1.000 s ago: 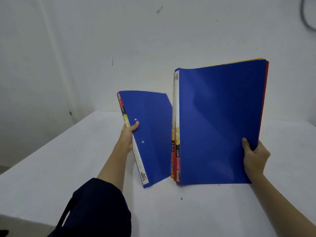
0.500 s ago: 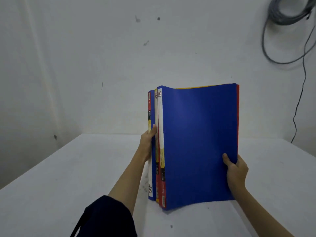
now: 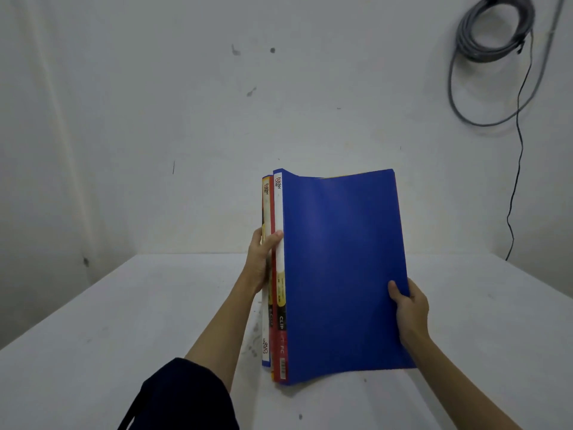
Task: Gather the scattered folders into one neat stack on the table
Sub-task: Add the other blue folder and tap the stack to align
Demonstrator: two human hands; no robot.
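At centre frame, the left hand [image 3: 260, 262] has its grip closed on the spine side of a bundle of folders [image 3: 341, 274], thumb across the front by the white spine label. At lower right of centre, the right hand [image 3: 409, 308] has its grip closed on the open edge, thumb on the blue front cover. The folders stand upright on their bottom edges on the white table [image 3: 124, 321], blue in front, red and yellow spines just behind. The spines look slightly uneven at the bottom. To do this step well, loosen both grips a little and tap the bottom edges on the table until they line up, then lay the bundle flat. The table appears bare on both sides, its far edge meeting the wall [image 3: 155, 119]. A coiled cable [image 3: 496, 32] hangs in the upper right, well apart.
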